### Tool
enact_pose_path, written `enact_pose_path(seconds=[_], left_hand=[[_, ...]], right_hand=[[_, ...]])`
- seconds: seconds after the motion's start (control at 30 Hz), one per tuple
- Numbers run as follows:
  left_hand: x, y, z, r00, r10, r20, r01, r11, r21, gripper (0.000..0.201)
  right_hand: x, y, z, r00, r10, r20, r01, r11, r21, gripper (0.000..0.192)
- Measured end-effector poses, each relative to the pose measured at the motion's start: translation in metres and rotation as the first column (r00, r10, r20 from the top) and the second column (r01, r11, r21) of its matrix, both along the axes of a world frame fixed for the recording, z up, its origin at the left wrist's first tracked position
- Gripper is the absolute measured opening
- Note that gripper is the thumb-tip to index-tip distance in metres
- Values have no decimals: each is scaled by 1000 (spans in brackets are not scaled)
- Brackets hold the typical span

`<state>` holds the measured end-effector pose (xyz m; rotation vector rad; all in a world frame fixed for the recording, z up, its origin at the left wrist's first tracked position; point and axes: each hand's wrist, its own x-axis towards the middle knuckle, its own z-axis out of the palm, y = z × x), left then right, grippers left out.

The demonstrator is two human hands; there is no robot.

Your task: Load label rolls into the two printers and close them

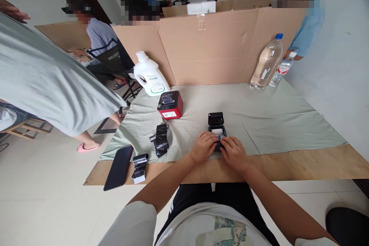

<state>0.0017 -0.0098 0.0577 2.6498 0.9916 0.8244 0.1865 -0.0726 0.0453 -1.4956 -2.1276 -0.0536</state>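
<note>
A small black printer (216,119) lies near the table's front edge with its lid raised and a white roll (217,131) inside. My left hand (204,146) rests on its left side, fingers bent over the front part. From the right, my right hand (234,153) grips the same printer, with its fingertips close to those of the left. A shiny, patterned bit shows between the fingertips; what it is I cannot make out. The hands cover most of the printer's front.
A red and black box (174,104), crumpled black strips (161,140), a rolled black strip (140,167) and a dark phone (118,168) lie to the left. A white jug (151,75) and water bottles (267,63) stand before a cardboard screen (207,52). Other people are nearby.
</note>
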Motion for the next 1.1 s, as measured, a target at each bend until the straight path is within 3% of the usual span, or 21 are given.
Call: enact_pose_path(seconds=[0.17, 0.27, 0.33, 0.47, 0.67, 0.83, 1.1], left_hand=[[6, 51, 22, 959, 276, 63, -269, 959, -93, 37], [15, 76, 28, 973, 229, 0, -224, 954, -201, 45], [19, 80, 27, 985, 170, 8, -163, 958, -237, 44], [18, 60, 19, 989, 126, 79, -109, 974, -199, 38], [9, 21, 1, 999, 51, -15, -52, 995, -88, 32], [11, 0, -7, 993, 74, -95, -73, 997, 12, 36], [24, -19, -6, 948, 159, -274, -140, 986, 87, 43]], right_hand=[[-2, 0, -4, 1000, -14, 23, 13, 999, 29, 31], [-3, 1, -5, 1000, -14, 20, 13, 999, 53, 30], [-4, 1, -5, 1000, -3, 19, 1, 998, 63, 29], [-3, 0, -5, 1000, 26, 3, -27, 998, 60, 30], [-4, -1, -2, 1000, 7, -16, -6, 1000, 21, 29], [-6, -1, -1, 1000, -18, -17, 19, 1000, 24, 28], [-11, 3, 2, 1000, 1, 30, 0, 1000, -15, 30]])
